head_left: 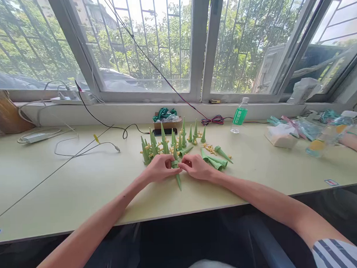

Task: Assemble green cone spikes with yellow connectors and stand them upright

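My left hand (159, 168) is closed on a green cone-shaped plastic spike (178, 181), whose tip points down toward the table's front edge. Against the spike's wide end, the thumb and fingers of my right hand (196, 167) are pinched together; what they hold, if anything, is too small to make out. Just behind my hands stands a group of upright green spikes (153, 142) with small yellow parts on them. Several loose green spikes (217, 162) lie to the right of my right hand. Small yellow T-shaped pieces (208, 149) are heaped behind those.
Behind the spikes are a black phone (164, 132) and a small box (167, 124). A bottle with a green label (239, 116) stands near the window. At right are a tissue pack (281, 136) and another person's arm (354, 142). Cables (88, 149) cross the left side.
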### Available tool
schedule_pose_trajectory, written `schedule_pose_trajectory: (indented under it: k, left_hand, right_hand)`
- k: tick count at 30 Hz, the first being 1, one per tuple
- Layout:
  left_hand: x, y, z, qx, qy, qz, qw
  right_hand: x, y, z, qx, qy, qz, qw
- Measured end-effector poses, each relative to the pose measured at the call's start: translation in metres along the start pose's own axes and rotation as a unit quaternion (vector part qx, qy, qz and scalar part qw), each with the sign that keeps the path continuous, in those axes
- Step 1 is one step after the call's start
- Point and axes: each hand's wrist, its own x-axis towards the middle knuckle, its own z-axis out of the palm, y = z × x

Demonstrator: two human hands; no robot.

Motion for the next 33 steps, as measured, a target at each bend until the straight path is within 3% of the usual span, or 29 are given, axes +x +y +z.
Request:
schedule_pose_trajectory:
  k: [9,17,27,33]
  left_hand:
    - [-0.0006,0.0022,-0.0006,-0.005,-0.012,0.015,1.000]
    - [0.0004,-0.0004,0.0002,-0.006,-0.003,0.003,1.000]
    - [-0.0009,0.0017,-0.0007,-0.005,-0.017,0.015,1.000]
    - [0.0004,-0.0004,-0.0003,0.007,0.009,0.009,1.000]
  right_hand:
    - [0.0000,0.0018,-0.0002,-0.025,-0.004,-0.002,1.000]
    - [-0.0002,0.0032,0.0006,0.025,-0.004,-0.003,1.000]
    - [0.0008,0.0044,0.0011,-0.014,-0.020,-0.021,1.000]
    - [0.0001,0.0010,-0.0002,0.026,-0.001,-0.003,1.000]
